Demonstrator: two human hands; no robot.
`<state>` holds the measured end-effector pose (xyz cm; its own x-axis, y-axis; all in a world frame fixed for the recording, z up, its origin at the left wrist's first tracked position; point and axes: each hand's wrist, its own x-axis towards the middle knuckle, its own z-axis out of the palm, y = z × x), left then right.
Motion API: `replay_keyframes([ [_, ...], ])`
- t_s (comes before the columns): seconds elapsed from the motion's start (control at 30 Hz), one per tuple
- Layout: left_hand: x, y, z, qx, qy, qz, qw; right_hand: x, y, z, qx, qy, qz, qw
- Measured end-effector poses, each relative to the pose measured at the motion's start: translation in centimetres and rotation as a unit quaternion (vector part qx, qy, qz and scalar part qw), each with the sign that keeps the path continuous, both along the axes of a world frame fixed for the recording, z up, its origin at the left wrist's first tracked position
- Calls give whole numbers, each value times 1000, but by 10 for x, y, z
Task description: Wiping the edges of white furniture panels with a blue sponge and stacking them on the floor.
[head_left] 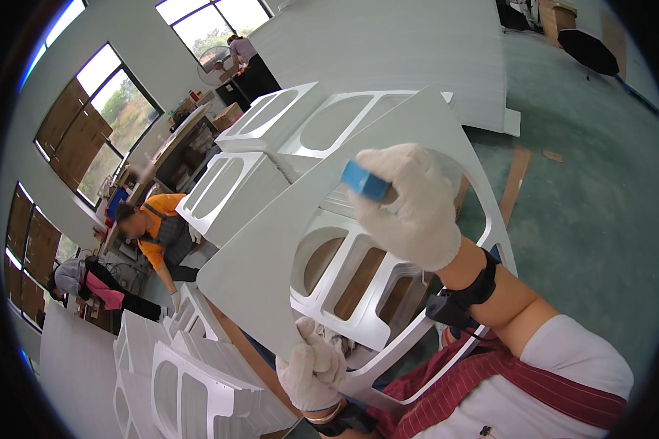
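Note:
A large flat white panel with big cut-out openings is tilted in front of me. My left hand, in a white knitted glove, is closed round the panel's narrow strip beside an opening near its lower edge. My right hand, gloved alike, pinches a small blue block between thumb and fingers. It is raised over the upper part of the panel; whether the block touches the surface I cannot tell. Through the openings more white frames show beneath, partly hidden by the panel.
Stacked white panels stand at the far side and lower left. A co-worker in orange bends at the left, another in grey behind, and a third by a fan. A wooden strip lies on the green floor.

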<state>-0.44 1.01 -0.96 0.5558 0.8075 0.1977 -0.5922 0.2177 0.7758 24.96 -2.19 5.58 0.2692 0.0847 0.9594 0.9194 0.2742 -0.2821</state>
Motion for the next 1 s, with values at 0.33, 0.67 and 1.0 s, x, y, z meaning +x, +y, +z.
replay_keyframes([
  [0.33, 5, 2, -1, 36, -10, -43, 998, 33, -13, -7, 47, 44, -62, 996],
  [0.67, 3, -1, 1, 36, -8, -48, 998, -40, 0, -3, -16, -28, 111, 993],
  [1.0, 4, 2, -4, 51, 14, -16, 998, 38, -11, -18, 15, 56, -68, 996],
])
